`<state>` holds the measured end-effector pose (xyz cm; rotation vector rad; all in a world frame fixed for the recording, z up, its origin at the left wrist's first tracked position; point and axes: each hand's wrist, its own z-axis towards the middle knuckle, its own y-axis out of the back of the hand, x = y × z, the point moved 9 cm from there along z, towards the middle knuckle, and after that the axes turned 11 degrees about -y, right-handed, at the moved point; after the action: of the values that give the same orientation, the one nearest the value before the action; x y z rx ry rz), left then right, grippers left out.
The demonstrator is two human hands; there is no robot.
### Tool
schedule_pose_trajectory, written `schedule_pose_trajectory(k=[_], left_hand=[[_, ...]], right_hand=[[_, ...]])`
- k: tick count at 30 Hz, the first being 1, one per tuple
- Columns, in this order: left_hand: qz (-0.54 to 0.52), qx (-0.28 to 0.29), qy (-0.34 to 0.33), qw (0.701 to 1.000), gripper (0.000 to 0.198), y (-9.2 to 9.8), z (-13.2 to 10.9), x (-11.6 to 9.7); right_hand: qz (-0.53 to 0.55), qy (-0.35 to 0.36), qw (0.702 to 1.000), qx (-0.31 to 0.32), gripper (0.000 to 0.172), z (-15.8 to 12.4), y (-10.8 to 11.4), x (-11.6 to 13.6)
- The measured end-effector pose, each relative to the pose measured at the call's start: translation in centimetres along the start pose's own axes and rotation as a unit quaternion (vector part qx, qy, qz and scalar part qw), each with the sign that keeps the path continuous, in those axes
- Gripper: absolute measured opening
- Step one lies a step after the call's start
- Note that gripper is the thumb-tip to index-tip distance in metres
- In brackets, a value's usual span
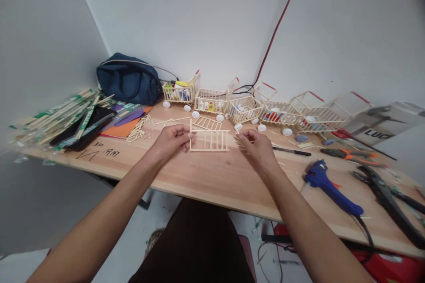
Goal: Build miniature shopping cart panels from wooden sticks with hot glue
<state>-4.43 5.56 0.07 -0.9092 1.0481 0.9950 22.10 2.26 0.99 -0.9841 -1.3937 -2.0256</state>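
Note:
My left hand (174, 140) pinches the left end of a small ladder-like frame (210, 150) made of thin wooden sticks, with several crossbars. The frame is held over the table, in front of a second slatted stick panel (208, 123) lying flat. My right hand (255, 145) is closed at the fingertips, just right of the frame and apart from it. Close to those fingers lie short loose sticks (241, 145); whatever they pinch is too small to make out. A black pen (292, 151) lies to the right of this hand.
Several miniature stick shopping carts (214, 99) line the wall. At left are a blue bag (129, 80), bundled sticks (59, 112), a black tray (78, 137) and coloured sheets (122, 129). A blue glue gun (332, 188), orange-handled pliers (348, 154) and black-handled cutters (381, 194) lie at right.

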Motion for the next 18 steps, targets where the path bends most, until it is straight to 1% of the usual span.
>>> schedule_pose_trajectory(k=[3, 5, 7, 8, 11, 13, 18], left_hand=[[-0.010, 0.008, -0.010, 1.000, 0.036, -0.3, 0.1, -0.4], [-0.016, 0.018, -0.015, 1.000, 0.034, -0.6, 0.3, -0.6], [-0.016, 0.033, -0.016, 0.999, 0.034, -0.9, 0.8, -0.9], [-0.011, 0.040, -0.017, 0.999, 0.035, -1.0, 1.1, -1.1], [0.012, 0.061, -0.022, 0.998, 0.035, -1.8, 2.0, -1.6], [0.024, 0.071, -0.025, 0.997, 0.035, -2.4, 2.7, -1.9], [0.036, 0.088, -0.035, 0.995, 0.034, -4.1, 3.8, -1.9]], right_hand=[[-0.064, 0.023, 0.998, -0.008, 0.024, -0.5, 0.2, 0.2], [-0.060, 0.033, 0.998, -0.017, 0.028, -0.7, 0.4, 0.6], [0.000, 0.025, 1.000, -0.014, 0.035, -0.7, 0.7, 0.8], [0.045, 0.010, 0.999, -0.001, 0.039, -0.7, 0.7, 0.7], [0.165, -0.057, 0.983, 0.061, 0.049, -0.7, 0.0, 0.3], [0.202, -0.090, 0.971, 0.096, 0.051, -0.8, -0.4, 0.1], [0.261, -0.137, 0.945, 0.140, 0.047, -1.0, -1.2, -0.5]])
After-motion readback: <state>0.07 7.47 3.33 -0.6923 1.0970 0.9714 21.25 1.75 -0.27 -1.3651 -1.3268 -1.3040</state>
